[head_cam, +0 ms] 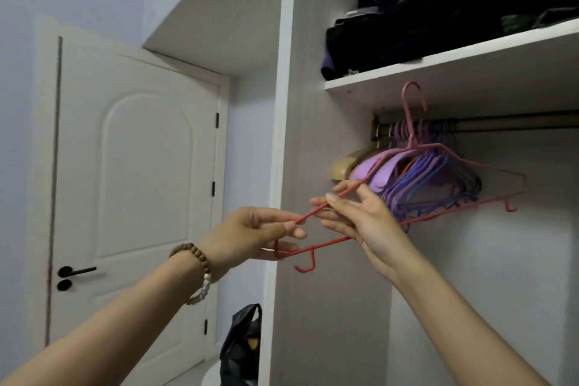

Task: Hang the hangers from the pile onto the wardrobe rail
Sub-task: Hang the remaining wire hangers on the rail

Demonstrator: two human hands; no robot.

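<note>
Hangers (pixel 438 178) already crowd the left end of the rail (pixel 513 122). A red hanger (pixel 414 144) hovers just before it, hook apparently not yet on. The left hand (pixel 250 233) pinches its corner and the right hand (pixel 366 219) grips its arm. The pile is out of view.

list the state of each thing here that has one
red hanger: held up tilted, hook above rail level, not hung yet
left hand: pinches the red hanger's left end
right hand: holds the red hanger near its middle
purple and blue hangers: hung, bunched at the rail's left end
rail: carrying hangers at its left end
door: shut
dark clothes: piled on the upper shelf
</note>
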